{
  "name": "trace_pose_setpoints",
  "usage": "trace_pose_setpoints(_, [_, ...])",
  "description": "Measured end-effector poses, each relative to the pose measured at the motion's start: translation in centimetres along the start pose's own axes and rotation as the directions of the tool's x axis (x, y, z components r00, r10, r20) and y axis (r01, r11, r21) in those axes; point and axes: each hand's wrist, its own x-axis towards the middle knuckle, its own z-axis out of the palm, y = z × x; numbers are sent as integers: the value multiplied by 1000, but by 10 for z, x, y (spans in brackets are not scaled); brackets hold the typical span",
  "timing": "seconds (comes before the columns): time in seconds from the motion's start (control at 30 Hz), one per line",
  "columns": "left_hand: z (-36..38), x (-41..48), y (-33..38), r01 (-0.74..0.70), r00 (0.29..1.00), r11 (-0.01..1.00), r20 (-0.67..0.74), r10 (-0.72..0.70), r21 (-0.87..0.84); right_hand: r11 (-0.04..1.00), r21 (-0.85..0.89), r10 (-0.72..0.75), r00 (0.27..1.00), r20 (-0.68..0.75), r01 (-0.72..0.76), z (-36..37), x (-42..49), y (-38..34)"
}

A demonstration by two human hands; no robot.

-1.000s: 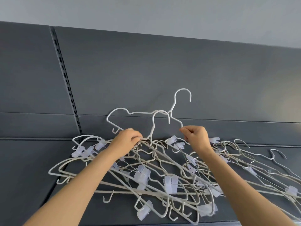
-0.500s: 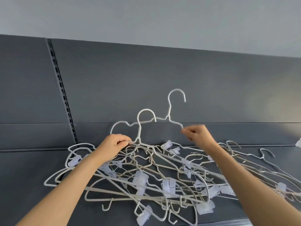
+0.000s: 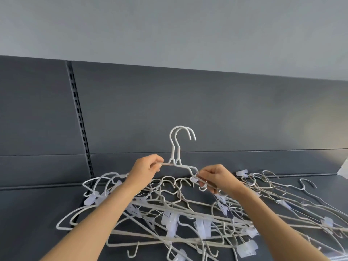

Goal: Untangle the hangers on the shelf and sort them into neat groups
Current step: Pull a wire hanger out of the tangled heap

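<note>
Two white wire hangers (image 3: 176, 147) stand upright above the pile, their hooks lined up one behind the other. My left hand (image 3: 146, 169) pinches their left shoulder. My right hand (image 3: 216, 177) grips their right shoulder, just above the heap. Below both hands lies a tangled pile of white hangers (image 3: 188, 219) with pale clips, spread over the dark grey shelf (image 3: 37, 213). My forearms cover part of the pile.
A dark grey back panel (image 3: 188, 113) rises behind the shelf, with a slotted upright rail (image 3: 80, 117) at the left. More loose hangers (image 3: 305, 187) trail off to the right. A pale wall fills the top.
The two raised hangers, earlier offset with hooks apart, have been brought together so the hooks overlap. Both hands moved closer and a little higher; the view tilted up.
</note>
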Motion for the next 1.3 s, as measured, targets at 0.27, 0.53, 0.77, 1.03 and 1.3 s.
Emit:
trace_pose_setpoints(0.27, [-13,-2,22,-34,990,999,-135,36,11,737,-672,-350,892,-287,73,11,0,-17])
trace_pose_setpoints(0.53, [-56,-38,20,-40,999,857,6,43,513,909,-301,-340,931,-134,289,26,28,-24])
trace_pose_setpoints(0.77, [-92,-106,-10,17,971,568,121,-204,823,912,-100,-374,907,192,397,62,56,-36])
trace_pose_setpoints(1.03, [-143,-162,-54,179,954,503,-25,-297,845,906,-66,-358,842,404,417,152,79,-81])
trace_pose_setpoints(1.3, [-222,-228,-121,275,909,440,-82,-408,855,934,-63,-271,815,512,351,281,95,-139])
